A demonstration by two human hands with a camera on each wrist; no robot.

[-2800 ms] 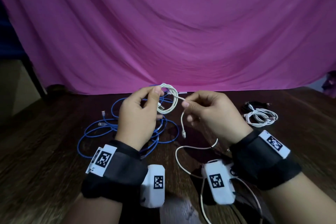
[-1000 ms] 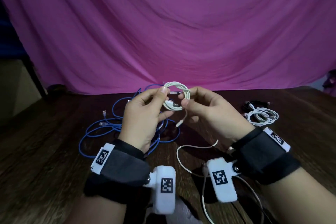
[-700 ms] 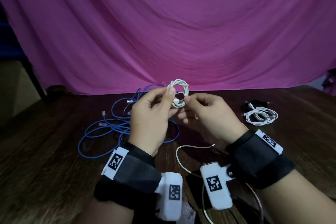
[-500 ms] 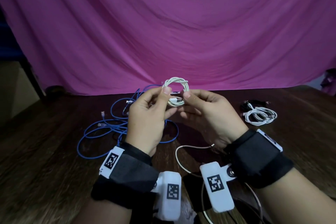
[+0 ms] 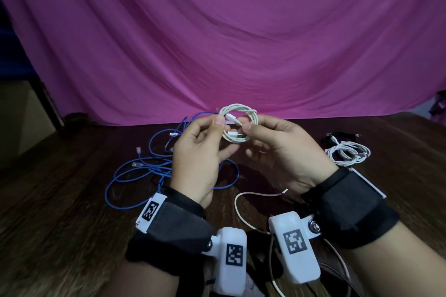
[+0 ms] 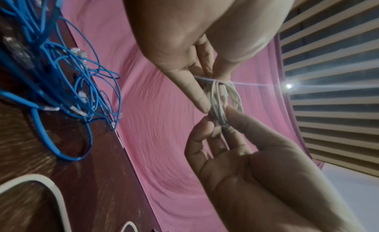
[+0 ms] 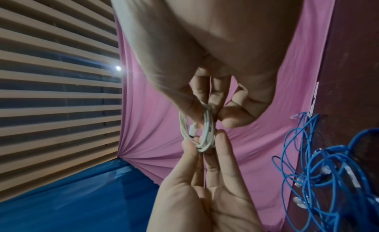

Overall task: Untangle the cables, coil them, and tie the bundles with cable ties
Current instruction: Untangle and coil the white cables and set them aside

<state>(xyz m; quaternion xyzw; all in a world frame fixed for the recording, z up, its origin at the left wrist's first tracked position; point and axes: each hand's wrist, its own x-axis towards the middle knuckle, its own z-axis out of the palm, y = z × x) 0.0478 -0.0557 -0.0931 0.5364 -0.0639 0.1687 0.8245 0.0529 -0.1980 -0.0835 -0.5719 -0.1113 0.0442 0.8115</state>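
Pink cloth backdrop (image 5: pixel 241 38) hanging wide behind a dark wooden table (image 5: pixel 53 200). On the table's left half, a loose tangle of blue network cables (image 5: pixel 144 169), loops sprawling in all directions, clear plugs pointing away from the viewer. Near the front, between the wrists, a single white cable (image 5: pixel 241 210) lying slack in a curve. At far right, well apart from the hands, a small white cable bundle (image 5: pixel 347 153) lying flat, with a dark cable (image 5: pixel 337 136) just behind it. Raised above the table's middle, in front of the cloth's lower edge: a small coiled white cable (image 5: pixel 239 125), wound into a ring standing roughly upright, its flat face turned toward the viewer. Inside the ring, two white plug ends, long axes running about left to right, the lower one's tip pointing right. Left hand (image 5: pixel 198 159) pinching the ring's left side between thumb and fingers; right hand (image 5: pixel 282 152) pinching its right side the same way, remaining fingers loosely curled beneath. Black straps and white tagged camera housings on both wrists.
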